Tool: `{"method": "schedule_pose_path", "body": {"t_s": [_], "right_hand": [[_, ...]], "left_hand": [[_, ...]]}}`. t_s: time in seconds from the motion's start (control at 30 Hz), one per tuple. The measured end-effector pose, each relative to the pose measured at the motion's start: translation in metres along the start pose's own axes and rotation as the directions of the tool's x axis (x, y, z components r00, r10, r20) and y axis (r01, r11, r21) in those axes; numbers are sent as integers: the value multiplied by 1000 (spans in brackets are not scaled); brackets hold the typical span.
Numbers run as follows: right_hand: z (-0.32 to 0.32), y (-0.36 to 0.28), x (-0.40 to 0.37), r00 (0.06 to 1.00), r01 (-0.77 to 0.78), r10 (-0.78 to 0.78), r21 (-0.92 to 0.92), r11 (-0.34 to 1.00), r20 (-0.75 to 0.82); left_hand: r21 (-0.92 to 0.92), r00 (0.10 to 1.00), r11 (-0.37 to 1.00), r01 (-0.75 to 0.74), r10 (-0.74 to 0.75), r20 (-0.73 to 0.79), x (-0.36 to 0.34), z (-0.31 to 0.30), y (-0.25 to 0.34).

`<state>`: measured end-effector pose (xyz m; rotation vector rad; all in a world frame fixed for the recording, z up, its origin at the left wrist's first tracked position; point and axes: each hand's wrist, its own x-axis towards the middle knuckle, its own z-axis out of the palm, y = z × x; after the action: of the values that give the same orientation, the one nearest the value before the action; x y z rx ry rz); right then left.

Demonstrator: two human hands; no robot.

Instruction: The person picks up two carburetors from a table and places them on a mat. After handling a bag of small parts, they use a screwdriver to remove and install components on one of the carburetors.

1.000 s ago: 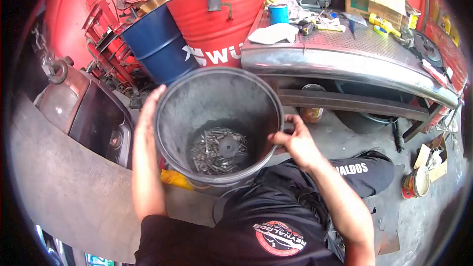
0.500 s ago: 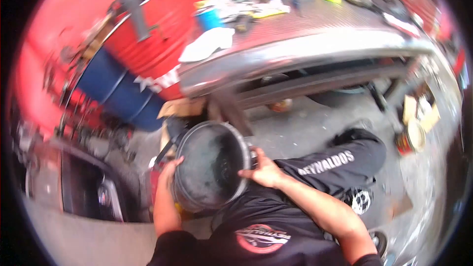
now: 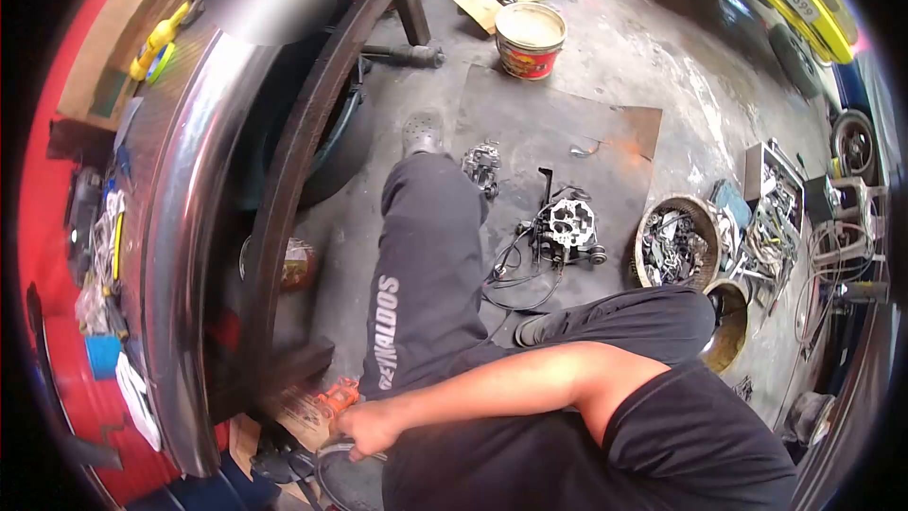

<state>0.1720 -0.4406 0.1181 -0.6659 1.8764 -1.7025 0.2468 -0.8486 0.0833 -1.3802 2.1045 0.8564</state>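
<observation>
One grip we see: right grip [image 3: 364, 428] clamped on bucket [image 3: 342, 481] rim, near tabletop [image 3: 176, 255]; left grip unseen.

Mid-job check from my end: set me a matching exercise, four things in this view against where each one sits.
Things:
1. red tin
2. metal engine part
3. round basket
4. right hand

Places:
A. on the dark floor mat
B. on the rim of the grey bucket
C. on the floor at the mat's far edge
D. beside the mat, full of metal scraps

Pairs: 1-C, 2-A, 3-D, 4-B
</observation>
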Motion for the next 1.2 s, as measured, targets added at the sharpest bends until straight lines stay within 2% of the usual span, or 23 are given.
{"method": "schedule_pose_path", "body": {"t_s": [0.07, 0.17, 0.23, 0.3, 0.37, 0.4, 0.47, 0.5, 0.53, 0.57, 0.6, 0.63, 0.67, 0.7, 0.77, 0.8, 0.9, 0.97, 1.03, 1.1, 1.13, 1.17, 1.2], "right_hand": [[-21, -8, -22, 986, 57, -33, 151, 987, -161], [-59, -10, -57, 960, 45, 116, 545, 837, -256], [-80, -13, -87, 858, 87, 188, 495, 864, -478], [-82, 5, -97, 786, 302, 202, 649, 698, -584], [-94, 3, -119, 743, 283, 261, 643, 712, -616], [-94, 6, -129, 696, 283, 297, 629, 724, -654], [-93, 10, -144, 594, 330, 352, 618, 713, -723], [-90, 8, -153, 543, 375, 377, 618, 690, -751], [-89, 6, -183, 382, 351, 521, 642, 682, -763], [-87, 6, -186, 339, 296, 511, 606, 739, -790], [-84, 16, -213, 137, 280, 642, 652, 705, -754], [-78, 34, -224, -2, 242, 641, 622, 745, -767], [-80, 32, -238, -67, 263, 651, 616, 743, -756], [-78, 41, -249, -116, 278, 634, 588, 760, -765], [-86, 39, -265, -221, 84, 639, 639, 765, -737], [-86, 53, -265, -274, 114, 649, 646, 755, -710], [-78, 129, -248, -409, -111, 573, 662, 741, -710], [-85, 169, -230, -240, -322, 833, 850, 417, -499], [-77, 209, -219, -41, -372, 983, 915, 153, -181], [-30, 286, -191, 34, -495, 973, 842, 214, -227], [6, 320, -183, -75, -467, 986, 879, 97, -149], [19, 355, -180, -53, -581, 994, 813, 50, -99], [11, 361, -186, -220, -179, 973, 978, -110, 69]], "left_hand": [[172, 998, 985, 30, -39, 49, -6, -13, 31], [468, 982, 884, 14, -100, 160, -18, -38, 90], [640, 952, 766, -59, -149, 266, -32, -43, 142], [731, 890, 658, -183, -206, 408, -49, -21, 199], [755, 808, 587, -291, -272, 523, -82, 36, 251], [728, 785, 566, -388, -211, 583, -100, 66, 261], [587, 605, 163, -793, 108, 789, -142, 122, 277], [645, 658, 139, -752, 93, 747, -154, 130, 287], [434, 438, 87, -896, 327, 838, -159, 153, 293], [396, 367, 41, -917, 477, 799, -168, 166, 309], [362, 280, -10, -932, 612, 740, -191, 181, 331], [179, -7, -167, -970, 750, 661, -216, 196, 355], [108, -3, -75, -991, 836, 549, -229, 208, 380], [31, -142, -172, -985, 888, 438, -262, 221, 399], [-73, -363, -358, -931, 888, 282, -327, 246, 427], [-121, -417, -399, -909, 871, 260, -353, 260, 434], [-218, -534, -488, -845, 786, 310, -421, 315, 444], [-312, -637, -559, -769, 619, 459, -462, 390, 455], [-316, -686, -618, -720, 561, 464, -481, 448, 463], [-228, -661, -664, -712, 525, 536, -490, 486, 470], [-283, -749, -742, -608, 417, 515, -475, 501, 481], [-266, -776, -795, -545, 357, 521, -465, 508, 490], [-214, -734, -803, -556, 353, 581, -464, 514, 500]]}}
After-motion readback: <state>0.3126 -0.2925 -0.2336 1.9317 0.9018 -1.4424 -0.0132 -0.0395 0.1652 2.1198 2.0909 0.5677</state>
